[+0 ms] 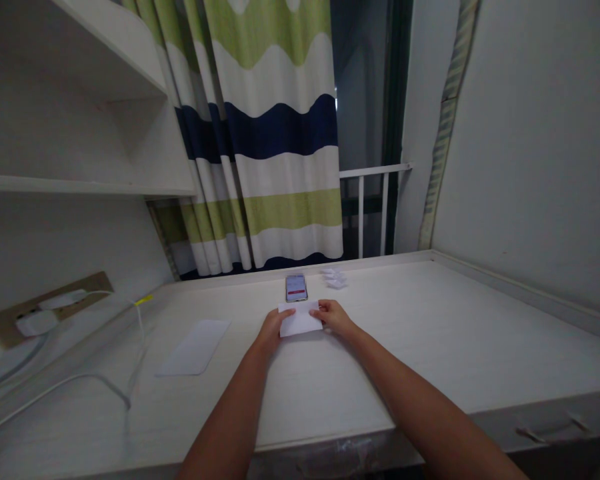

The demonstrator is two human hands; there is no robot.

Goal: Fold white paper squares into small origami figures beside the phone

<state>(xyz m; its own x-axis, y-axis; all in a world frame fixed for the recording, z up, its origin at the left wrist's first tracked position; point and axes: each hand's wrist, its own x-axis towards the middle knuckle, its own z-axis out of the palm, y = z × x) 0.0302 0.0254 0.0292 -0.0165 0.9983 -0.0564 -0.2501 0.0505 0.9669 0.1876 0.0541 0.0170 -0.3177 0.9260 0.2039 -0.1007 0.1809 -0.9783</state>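
Observation:
A small white sheet of paper (pixel 301 323) is held between my two hands above the desk. My left hand (pixel 274 328) pinches its left edge, thumb on top. At the right edge, my right hand (pixel 336 317) grips it the same way, with thumb and fingers closed on the paper. Just beyond the sheet lies a phone (pixel 297 287) with its screen lit. Some folded white paper pieces (pixel 334 278) sit to the right of the phone. Off to my left, a larger stack or sheet of white paper (pixel 195 348) rests flat on the desk.
The white desk (pixel 430 320) has a raised edge along the back and right. On the left wall, chargers (pixel 37 323) are plugged into a socket panel, and a white cable (pixel 95 377) trails over the desk. Shelves (pixel 80 187) overhang the left side. A striped curtain (pixel 285 140) hangs behind.

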